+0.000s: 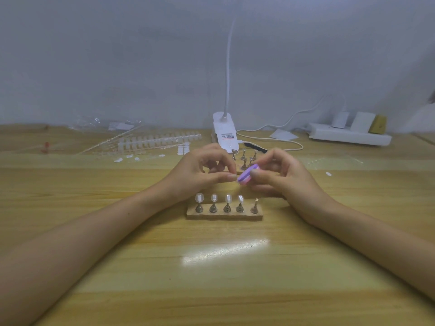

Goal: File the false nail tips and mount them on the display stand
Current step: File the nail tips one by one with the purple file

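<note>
Here the wooden table point(211, 267) fills the view. A clip-on desk lamp point(224, 130) stands at 12 o'clock, a white power strip point(348, 137) at 2 o'clock, and strips of unused nail tips point(160, 140) at 10 o'clock.

The two hands meet at centre. The left hand point(200, 170) has thumb and forefinger pinched together. It most likely grasps a false nail tip, though the tip is too small to make out. The right hand point(284, 175) curls its fingers round a purple-and-pink file block point(246, 177), whose end touches the left fingertips.

The step in hand looks like filing. It would go best with short, light strokes along the tip's edge, with the pinch firm and close to that edge so the thin plastic neither flexes nor flips out.

Just toward 6 o'clock of the hands sits the display stand point(223, 215), a wooden bar with five metal holders. Four of them carry mounted tips point(199, 197). The fifth holder point(254, 205), at the 3 o'clock end, is bare and probably awaits this tip. A second stand point(244, 158), toward 12 o'clock behind the hands, shows bare holders.
</note>
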